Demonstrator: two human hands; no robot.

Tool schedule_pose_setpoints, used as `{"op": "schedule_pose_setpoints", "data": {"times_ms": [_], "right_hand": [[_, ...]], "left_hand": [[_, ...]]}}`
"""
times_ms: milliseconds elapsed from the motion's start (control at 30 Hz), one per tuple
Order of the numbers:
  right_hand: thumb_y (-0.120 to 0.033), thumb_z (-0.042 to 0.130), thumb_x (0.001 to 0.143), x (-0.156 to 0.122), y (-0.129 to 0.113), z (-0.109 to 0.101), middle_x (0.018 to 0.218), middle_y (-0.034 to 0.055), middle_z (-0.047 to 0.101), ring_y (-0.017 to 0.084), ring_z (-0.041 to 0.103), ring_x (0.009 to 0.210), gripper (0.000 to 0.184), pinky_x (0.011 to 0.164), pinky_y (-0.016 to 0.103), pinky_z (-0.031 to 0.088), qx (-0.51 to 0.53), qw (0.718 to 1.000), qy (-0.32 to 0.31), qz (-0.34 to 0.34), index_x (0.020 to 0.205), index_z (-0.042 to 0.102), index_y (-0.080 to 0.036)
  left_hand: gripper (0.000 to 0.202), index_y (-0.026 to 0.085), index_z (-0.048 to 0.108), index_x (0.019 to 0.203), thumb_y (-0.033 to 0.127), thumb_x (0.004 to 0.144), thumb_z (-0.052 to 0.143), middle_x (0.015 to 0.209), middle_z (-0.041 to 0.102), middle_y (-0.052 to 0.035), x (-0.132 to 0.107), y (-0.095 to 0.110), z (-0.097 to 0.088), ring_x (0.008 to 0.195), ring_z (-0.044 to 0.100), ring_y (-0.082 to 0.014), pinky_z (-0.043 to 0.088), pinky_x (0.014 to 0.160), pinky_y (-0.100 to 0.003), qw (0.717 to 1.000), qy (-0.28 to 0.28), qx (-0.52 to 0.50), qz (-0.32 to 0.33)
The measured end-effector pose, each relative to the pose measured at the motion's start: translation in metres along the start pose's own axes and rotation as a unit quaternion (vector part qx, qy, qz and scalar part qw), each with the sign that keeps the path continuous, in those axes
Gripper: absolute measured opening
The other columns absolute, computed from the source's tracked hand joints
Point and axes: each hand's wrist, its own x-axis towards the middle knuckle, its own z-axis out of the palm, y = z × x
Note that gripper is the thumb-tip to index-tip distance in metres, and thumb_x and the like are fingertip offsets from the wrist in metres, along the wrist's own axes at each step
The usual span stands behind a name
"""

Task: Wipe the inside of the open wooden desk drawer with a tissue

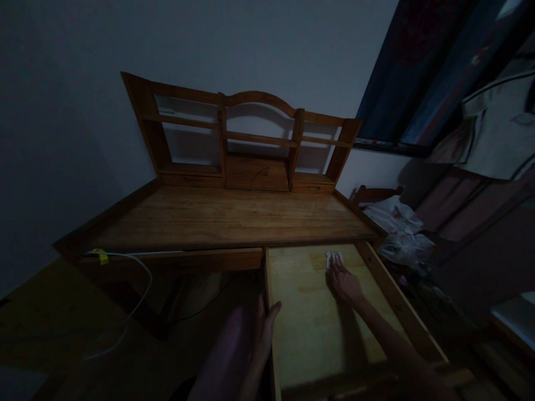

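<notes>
A wooden drawer (307,334) with a pale bottom is pulled out from the right half of the desk. Inside it, my right hand (345,283) presses a crumpled white tissue (333,257) against the bottom, toward the back. The fingers cover part of the tissue. My left hand (264,328) grips the drawer's left side, its thumb over the rim and its fingers on the outer face, partly hidden in the dark.
The wooden desk (251,217) carries a shelf unit (259,139) against the wall. A white cable (144,267) hangs off its left front. Plastic bags (395,217) sit on a chair to the right, near hanging clothes (497,128).
</notes>
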Motion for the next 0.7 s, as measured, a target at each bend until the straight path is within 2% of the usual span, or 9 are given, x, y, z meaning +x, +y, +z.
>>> {"op": "schedule_pose_setpoints", "data": {"times_ms": [133,267,367,433,533,700], "right_hand": [[-0.028,0.027,0.102,0.033,-0.063,-0.005,0.162,0.0117,0.032,0.025,0.022,0.151,0.061,0.115,0.044,0.041,0.046,0.998,0.003,-0.052,0.16,0.017,-0.013],[-0.03,0.029,0.101,0.068,-0.13,-0.001,0.157,0.0173,0.038,0.03,0.026,0.15,0.06,0.114,0.051,0.04,0.08,0.993,-0.033,-0.074,0.157,0.025,-0.008],[-0.029,0.031,0.101,0.082,-0.175,0.003,0.157,0.0134,0.039,0.028,0.026,0.15,0.06,0.115,0.05,0.04,0.093,0.989,-0.034,-0.111,0.159,0.022,-0.013],[-0.027,0.034,0.1,0.086,-0.196,0.002,0.16,0.0104,0.035,0.026,0.023,0.151,0.064,0.114,0.049,0.041,0.106,0.984,-0.028,-0.141,0.16,0.015,-0.017],[-0.021,0.039,0.096,0.084,-0.206,-0.003,0.161,0.0112,0.029,0.026,0.024,0.151,0.072,0.111,0.048,0.045,0.129,0.975,-0.025,-0.178,0.161,0.009,-0.016],[-0.018,0.044,0.091,0.06,-0.182,-0.016,0.163,0.0121,0.024,0.023,0.023,0.151,0.073,0.116,0.042,0.038,0.161,0.952,-0.052,-0.254,0.16,0.018,-0.014]], "left_hand": [[0.068,0.018,0.052,0.135,0.042,0.075,0.073,0.121,0.071,-0.0135,-0.004,0.004,0.002,0.105,0.07,-0.0307,0.056,0.087,-0.038,1.0,-0.001,-0.021,-0.006],[0.065,0.019,0.052,0.137,0.045,0.08,0.068,0.123,0.069,-0.0134,-0.005,0.002,0.002,0.106,0.069,-0.031,0.055,0.087,-0.039,1.0,-0.01,0.002,0.004],[0.065,0.021,0.05,0.14,0.043,0.082,0.067,0.129,0.066,-0.0132,0.0,-0.007,0.0,0.112,0.066,-0.0313,0.053,0.091,-0.04,1.0,0.007,0.027,0.013],[0.067,0.022,0.049,0.14,0.041,0.079,0.07,0.135,0.063,-0.0127,0.006,-0.015,-0.003,0.12,0.061,-0.0307,0.05,0.098,-0.038,0.999,0.014,0.032,0.017],[0.069,0.022,0.048,0.141,0.042,0.079,0.072,0.139,0.06,-0.0118,0.012,-0.024,-0.008,0.127,0.058,-0.029,0.049,0.1,-0.034,0.999,0.019,0.032,0.016],[0.072,0.021,0.044,0.143,0.041,0.08,0.072,0.139,0.061,-0.013,0.016,-0.033,-0.009,0.123,0.061,-0.0291,0.051,0.098,-0.036,1.0,0.005,0.004,0.014]]}}
